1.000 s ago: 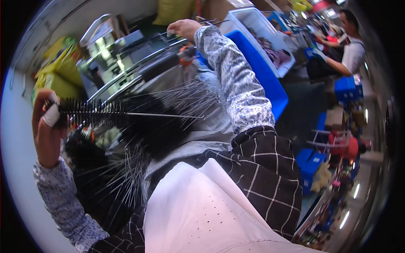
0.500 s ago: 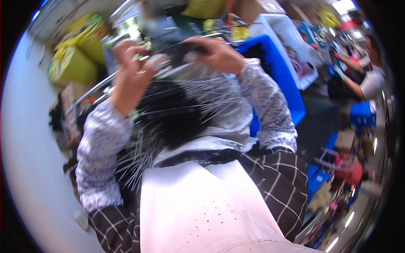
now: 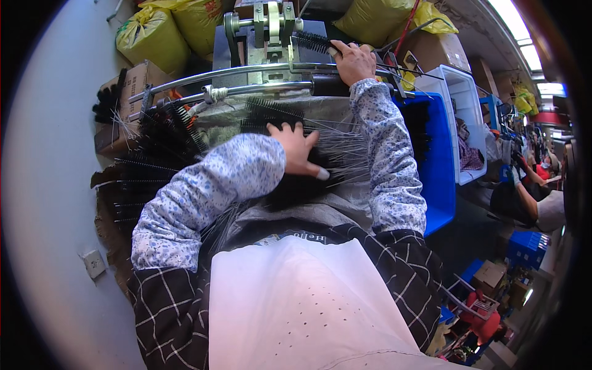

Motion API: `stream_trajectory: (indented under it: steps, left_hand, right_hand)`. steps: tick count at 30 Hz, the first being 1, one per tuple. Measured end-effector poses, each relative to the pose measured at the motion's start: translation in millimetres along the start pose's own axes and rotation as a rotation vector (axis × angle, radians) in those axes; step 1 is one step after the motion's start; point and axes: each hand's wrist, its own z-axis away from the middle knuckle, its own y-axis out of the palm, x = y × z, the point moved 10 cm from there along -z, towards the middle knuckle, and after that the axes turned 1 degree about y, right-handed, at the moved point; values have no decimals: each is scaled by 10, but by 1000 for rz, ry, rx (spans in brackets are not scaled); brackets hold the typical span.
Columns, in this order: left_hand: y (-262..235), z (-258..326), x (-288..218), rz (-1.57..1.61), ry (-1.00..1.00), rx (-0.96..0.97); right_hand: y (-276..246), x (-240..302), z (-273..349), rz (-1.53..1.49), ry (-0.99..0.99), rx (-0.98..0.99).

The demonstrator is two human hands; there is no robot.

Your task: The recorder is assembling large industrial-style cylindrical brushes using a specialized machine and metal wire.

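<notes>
My left hand [image 3: 298, 150] lies with fingers spread on a pile of black bristle brushes [image 3: 271, 113] in my lap, their thin wire stems [image 3: 342, 148] fanning out to the right. A pale covering wraps its thumb tip. Farther forward, my right hand [image 3: 356, 63] is closed on a black wire-stemmed bristle brush [image 3: 311, 42], whose bristle part points left toward a metal machine [image 3: 273, 37] with a pale roller. Part of that brush is hidden within the fingers. Two horizontal metal rods [image 3: 259, 90] run between me and the machine.
More black brushes [image 3: 166, 135] stack up on the left beside a cardboard box [image 3: 139, 92]. To the right stand a blue bin [image 3: 441, 203] with black brushes and a white bin [image 3: 459, 92]. Yellow sacks [image 3: 154, 43] lie behind. Another person [image 3: 549, 206] sits far right.
Both hands were raised close together near the rods, blurred. My left hand has come down onto the brush pile; my right has moved forward and right, with a brush beside the machine.
</notes>
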Motion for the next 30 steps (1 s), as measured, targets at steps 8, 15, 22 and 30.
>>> stream_trajectory:
  steps: [8,15,22,30]
  left_hand:
    - [57,101,3,-27,16,-42]
    - [-669,690,316,-165,198,-91]
    - [-959,1477,2178,-74,-200,-438]
    - [-864,1431,2099,358,-125,-407]
  right_hand:
    - [31,81,-31,-35,-67,38]
    - [447,-16,-405,232,-189,127]
    - [177,-277,-296,172,13,96]
    - [283,-618,-181,-231,121,-33]
